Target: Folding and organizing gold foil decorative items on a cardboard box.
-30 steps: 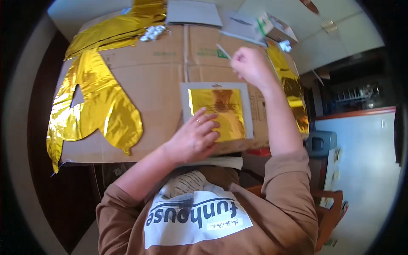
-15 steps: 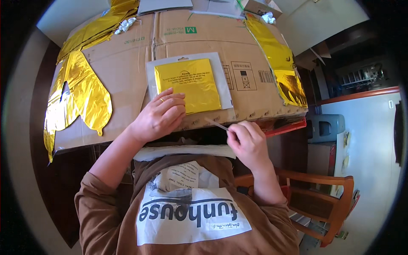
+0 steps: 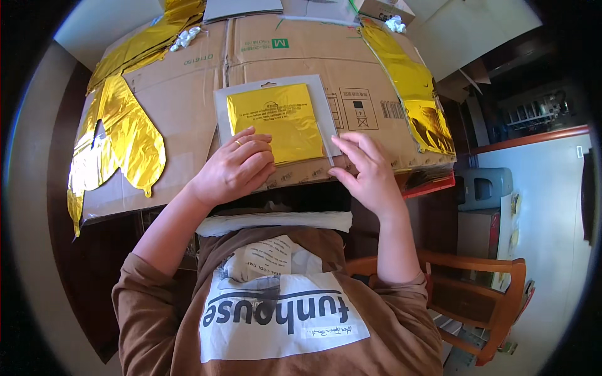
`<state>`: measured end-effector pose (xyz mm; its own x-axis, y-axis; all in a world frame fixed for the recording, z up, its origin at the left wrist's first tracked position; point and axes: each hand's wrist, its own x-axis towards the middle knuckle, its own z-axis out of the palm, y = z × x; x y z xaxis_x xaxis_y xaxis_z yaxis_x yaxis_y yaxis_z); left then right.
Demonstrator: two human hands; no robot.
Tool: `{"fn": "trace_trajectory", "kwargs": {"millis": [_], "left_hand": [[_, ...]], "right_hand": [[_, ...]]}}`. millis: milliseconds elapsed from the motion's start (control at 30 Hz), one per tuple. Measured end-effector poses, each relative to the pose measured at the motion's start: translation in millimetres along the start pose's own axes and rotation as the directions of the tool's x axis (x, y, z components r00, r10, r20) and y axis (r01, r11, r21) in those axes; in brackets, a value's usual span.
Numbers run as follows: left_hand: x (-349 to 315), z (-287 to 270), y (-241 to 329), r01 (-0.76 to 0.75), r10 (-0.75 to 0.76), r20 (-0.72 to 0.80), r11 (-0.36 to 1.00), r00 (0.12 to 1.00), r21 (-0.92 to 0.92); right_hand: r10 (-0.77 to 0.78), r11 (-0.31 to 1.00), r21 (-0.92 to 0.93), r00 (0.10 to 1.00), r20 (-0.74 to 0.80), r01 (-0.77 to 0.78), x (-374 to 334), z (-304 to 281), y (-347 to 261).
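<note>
Handling the thin stick (image 3: pixel 330 150) wanted gentleness: beside the packet (image 3: pixel 276 116), your right hand (image 3: pixel 365 169) spread, left hand (image 3: pixel 233 166) curled, grip unclear.

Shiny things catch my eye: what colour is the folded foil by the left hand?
The folded foil is golden yellow, seen best in the head view.

The left hand (image 3: pixel 232 166) hides the lower-left corner of the gold foil packet (image 3: pixel 276 119). The top edge crops a gold foil sheet (image 3: pixel 141 47) at upper left. The rack's (image 3: pixel 530 119) contents, far right, are too dim to tell.
</note>
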<state>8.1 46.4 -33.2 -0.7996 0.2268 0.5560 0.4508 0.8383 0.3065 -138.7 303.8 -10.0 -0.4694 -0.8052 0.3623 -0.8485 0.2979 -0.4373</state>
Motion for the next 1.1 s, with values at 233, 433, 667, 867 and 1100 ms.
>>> {"fn": "trace_trajectory", "kwargs": {"millis": [233, 433, 667, 867, 1100], "left_hand": [[3, 0, -2, -0.005, 0.005, 0.022, 1.000, 1.000, -0.003], [4, -2, -5, -0.015, 0.015, 0.062, 1.000, 0.998, -0.002], [49, -1, 9, -0.035, 0.056, 0.133, 0.987, 0.990, -0.154], [47, 25, -2, 0.015, 0.058, 0.233, 0.954, 0.971, -0.300], [18, -25, 15, 0.046, -0.017, 0.211, 0.990, 0.977, -0.131]], "right_hand": [[-0.165, 0.982, -0.083, 0.985, 0.055, 0.169, 23, 11, 22], [-0.207, 0.971, -0.140, 0.974, -0.096, 0.193, 8, 21, 23], [-0.183, 0.979, -0.104, 0.980, -0.084, 0.174, -24, 11, 19], [-0.185, 0.968, -0.183, 0.982, -0.046, 0.174, -29, 6, 9], [-0.357, 0.896, -0.293, 0.934, -0.029, 0.334, -27, 25, 22]]}}
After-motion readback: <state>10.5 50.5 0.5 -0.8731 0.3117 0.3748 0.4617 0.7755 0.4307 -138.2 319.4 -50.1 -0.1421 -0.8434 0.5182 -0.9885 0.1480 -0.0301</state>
